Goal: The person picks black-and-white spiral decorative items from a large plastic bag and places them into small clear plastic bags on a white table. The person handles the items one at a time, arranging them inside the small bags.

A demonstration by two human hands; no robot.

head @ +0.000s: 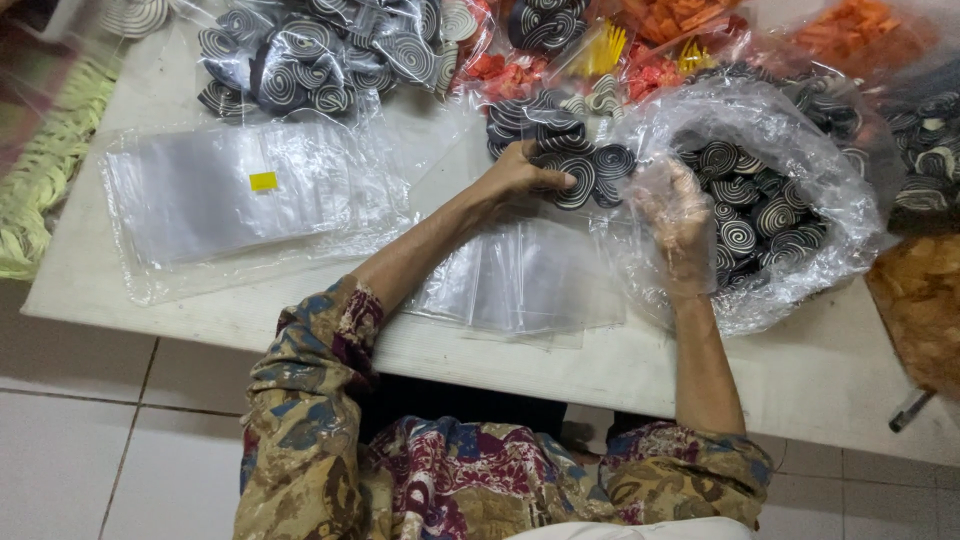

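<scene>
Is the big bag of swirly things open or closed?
Open. The big bag's mouth gapes wide, showing the swirly pieces inside, and the right hand rests at its opening.

A white table (pixel 830 385) carried a stack of clear bags (pixel 240 195) near its left edge, more clear bags (pixel 520 280) at the front edge, and an open sack of spiral pieces (pixel 760 190) toward the right, packed bags (pixel 320 50) along the back.
</scene>
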